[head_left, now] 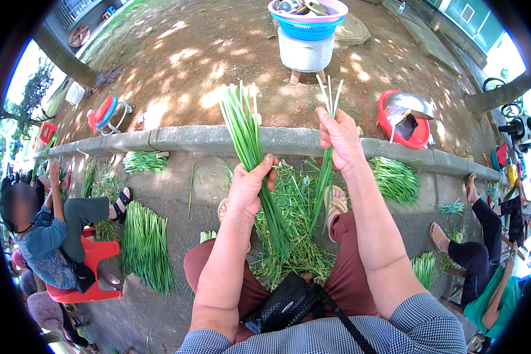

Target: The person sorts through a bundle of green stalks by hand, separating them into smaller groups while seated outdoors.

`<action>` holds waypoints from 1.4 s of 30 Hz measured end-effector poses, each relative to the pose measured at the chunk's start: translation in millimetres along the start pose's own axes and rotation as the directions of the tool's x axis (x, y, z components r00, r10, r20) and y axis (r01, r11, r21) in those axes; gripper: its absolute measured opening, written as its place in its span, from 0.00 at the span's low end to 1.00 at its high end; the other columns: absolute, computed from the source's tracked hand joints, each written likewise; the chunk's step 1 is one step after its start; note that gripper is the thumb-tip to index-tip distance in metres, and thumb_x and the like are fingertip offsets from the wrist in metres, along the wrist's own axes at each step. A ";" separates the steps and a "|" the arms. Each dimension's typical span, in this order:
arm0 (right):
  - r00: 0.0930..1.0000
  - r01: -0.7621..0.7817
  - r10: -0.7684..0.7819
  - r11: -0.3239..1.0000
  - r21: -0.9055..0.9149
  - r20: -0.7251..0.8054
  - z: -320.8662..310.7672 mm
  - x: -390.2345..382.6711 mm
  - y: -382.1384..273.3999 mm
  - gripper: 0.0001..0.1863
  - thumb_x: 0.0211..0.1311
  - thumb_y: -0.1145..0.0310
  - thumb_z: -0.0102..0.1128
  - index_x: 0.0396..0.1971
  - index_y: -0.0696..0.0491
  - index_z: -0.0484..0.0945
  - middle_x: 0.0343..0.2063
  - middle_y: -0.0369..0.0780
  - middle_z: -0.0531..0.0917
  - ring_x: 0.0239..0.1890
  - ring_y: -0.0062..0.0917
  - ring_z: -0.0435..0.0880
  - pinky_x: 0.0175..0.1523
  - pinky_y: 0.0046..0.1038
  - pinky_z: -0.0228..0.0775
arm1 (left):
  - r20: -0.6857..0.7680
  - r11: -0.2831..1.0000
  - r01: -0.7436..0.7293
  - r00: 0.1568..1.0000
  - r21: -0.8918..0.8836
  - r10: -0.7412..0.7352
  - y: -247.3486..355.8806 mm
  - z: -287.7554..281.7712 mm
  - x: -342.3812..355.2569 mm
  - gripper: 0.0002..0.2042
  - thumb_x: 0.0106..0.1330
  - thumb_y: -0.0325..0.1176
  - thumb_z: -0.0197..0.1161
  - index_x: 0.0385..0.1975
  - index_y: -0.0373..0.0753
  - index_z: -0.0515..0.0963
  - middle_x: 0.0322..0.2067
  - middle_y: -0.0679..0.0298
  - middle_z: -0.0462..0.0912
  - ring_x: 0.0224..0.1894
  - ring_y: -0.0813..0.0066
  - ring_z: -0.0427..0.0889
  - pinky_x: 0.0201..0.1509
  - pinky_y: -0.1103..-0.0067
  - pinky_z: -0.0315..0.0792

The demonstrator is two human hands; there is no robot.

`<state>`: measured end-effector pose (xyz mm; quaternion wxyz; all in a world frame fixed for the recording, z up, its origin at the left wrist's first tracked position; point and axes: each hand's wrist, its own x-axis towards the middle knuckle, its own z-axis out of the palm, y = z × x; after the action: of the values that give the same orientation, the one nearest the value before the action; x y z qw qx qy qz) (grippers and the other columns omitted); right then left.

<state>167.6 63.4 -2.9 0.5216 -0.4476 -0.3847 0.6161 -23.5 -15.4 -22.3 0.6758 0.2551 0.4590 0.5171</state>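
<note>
Head view: left hand (246,192), one, raised above the lap, fingers closed around a thick bundle of green stalks (240,121); pale ends upward, green ends slanting down between the knees. Right hand (343,138), one, beside it and slightly higher, fingers pinched narrow on a few thin stalks (326,177), pale tips above the grip, green lengths hanging below. The two lots are held apart at the top. Pavement (159,192), grey, bounded on its far edge by a stone curb (189,138). On the pavement, between the feet and reaching toward the curb: loose green litter (298,206), one spread. At the curb edge, left: a small sheaf (144,160), lying flat. At the curb edge, right: a broader sheaf (395,180). Nearer the pavement's left side: a large sheaf (144,245), just beside a red plastic chair (97,251) bearing a seated person (47,242). On the lap: black handbag (283,307), strapped. Beyond the curb, on bare earth (183,76): red basin (416,138) with a metal lid (413,105) tilted across it; blue basket (307,28) atop a whitish tub (305,53).
</note>
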 end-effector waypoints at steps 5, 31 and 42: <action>0.990 -0.120 0.110 0.984 0.130 0.088 31.2 -13.2 12.6 0.11 0.61 0.61 0.56 0.31 0.53 0.71 0.13 0.25 0.60 0.14 0.09 0.54 0.17 0.14 0.47 | 0.029 0.996 -0.013 1.000 0.084 0.011 -6.3 5.0 -0.3 0.08 0.60 0.36 0.62 0.27 0.37 0.77 0.16 0.67 0.73 0.14 0.80 0.69 0.18 0.84 0.62; 0.974 -0.148 0.118 0.977 0.152 0.191 42.8 -19.5 33.6 0.09 0.65 0.62 0.50 0.33 0.52 0.71 0.14 0.26 0.63 0.15 0.12 0.58 0.21 0.17 0.51 | 0.039 1.000 0.020 0.999 -0.009 -0.019 -16.3 15.2 -1.5 0.10 0.63 0.38 0.59 0.30 0.37 0.75 0.18 0.67 0.74 0.15 0.83 0.68 0.16 0.86 0.60; 0.974 -0.152 0.126 0.980 0.130 0.187 51.6 -25.6 28.9 0.11 0.67 0.59 0.44 0.32 0.51 0.69 0.23 0.31 0.69 0.18 0.14 0.63 0.22 0.17 0.58 | 0.049 1.000 -0.006 0.999 -0.008 0.006 -14.4 16.5 -3.1 0.08 0.62 0.35 0.60 0.32 0.37 0.77 0.22 0.69 0.76 0.17 0.84 0.70 0.17 0.86 0.61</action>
<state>111.3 33.2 -10.6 0.4713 -0.3780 -0.3522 0.7148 -2.3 -21.0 -25.6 0.6863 0.2663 0.4395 0.5147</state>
